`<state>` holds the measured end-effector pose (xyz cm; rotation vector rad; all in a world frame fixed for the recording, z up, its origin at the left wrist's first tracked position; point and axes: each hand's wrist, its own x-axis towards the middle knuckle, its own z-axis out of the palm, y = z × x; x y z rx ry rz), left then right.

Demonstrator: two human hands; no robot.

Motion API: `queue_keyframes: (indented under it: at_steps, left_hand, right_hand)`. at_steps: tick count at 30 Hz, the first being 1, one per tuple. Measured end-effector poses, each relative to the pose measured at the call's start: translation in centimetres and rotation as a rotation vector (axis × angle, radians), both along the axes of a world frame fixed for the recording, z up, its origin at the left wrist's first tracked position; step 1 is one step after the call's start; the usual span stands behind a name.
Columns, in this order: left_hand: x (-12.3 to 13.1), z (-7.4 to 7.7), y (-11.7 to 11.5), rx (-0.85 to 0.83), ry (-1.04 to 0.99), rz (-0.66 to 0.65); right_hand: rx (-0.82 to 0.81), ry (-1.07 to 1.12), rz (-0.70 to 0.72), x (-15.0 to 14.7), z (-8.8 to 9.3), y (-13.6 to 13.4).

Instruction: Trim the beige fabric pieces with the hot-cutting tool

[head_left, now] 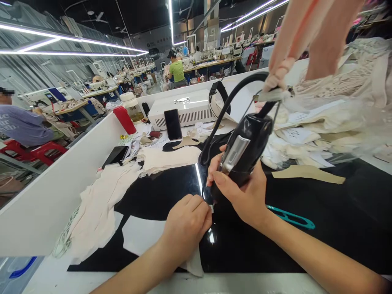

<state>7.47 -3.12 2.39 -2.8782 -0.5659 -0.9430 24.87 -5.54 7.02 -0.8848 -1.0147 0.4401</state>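
Note:
My right hand is wrapped around a black corded hand tool with a silver lever on its side. The tool tilts, its lower end pointing down toward my left hand. My left hand is closed, low over the black glossy board, holding a pale fabric piece that shows below the palm. A small pale bit sticks out by its fingertips, close to the tool's lower end; the exact contact is hidden. Left of this hand lies a white cut piece. Behind the right forearm lies a teal flat-handled tool.
Pale fabric strips hang down to the tool's cord. Stacked fabric pieces lie left, bundled ones right. A phone leans against a white vented box. A white partition borders the table; people sit beyond.

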Motion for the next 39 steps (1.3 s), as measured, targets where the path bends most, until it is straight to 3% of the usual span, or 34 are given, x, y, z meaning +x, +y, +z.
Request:
queue_keyframes:
  at_steps: [4,15,39]
  left_hand:
    - [0.0,0.4,0.3,-0.002,-0.043,0.013]
    - [-0.3,-1.2,0.3,-0.037,0.077,0.009]
    - [-0.4,-1.5,0.4,0.033,0.101,0.017]
  right_hand:
    - [-0.009,0.015,-0.039,-0.3,-0.2,0.1]
    - [-0.016,0.014,-0.033,0.0,-0.4,0.0]
    - [-0.019,0.037,-0.038,0.3,-0.1,0.3]
